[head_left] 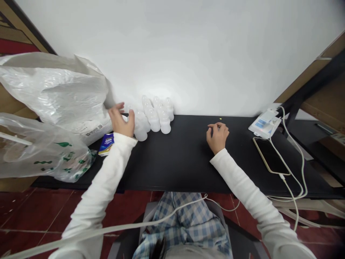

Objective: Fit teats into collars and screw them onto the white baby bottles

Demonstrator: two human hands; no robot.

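My left hand [122, 120] is over the left end of a group of small white bottles [154, 121] with clear domed tops. Its thumb and fingers are spread apart, and I see nothing held between them. The nearest bottle [140, 133] stands just right of the thumb; whether they touch is unclear. Several bottles are packed close together against the wall, some partly hidden behind others. My right hand [218, 137] rests on the black table [185, 158], well to the right of the bottles. Its fingers are curled in loosely, with no object visible in them.
Plastic bags [61, 97] crowd the left side, beside a blue-and-white packet [106, 144]. At right lie a phone [271, 155] with a white cable [302, 158] and a clear-and-blue package [265, 122]. A white wall [188, 54] rises behind the table.
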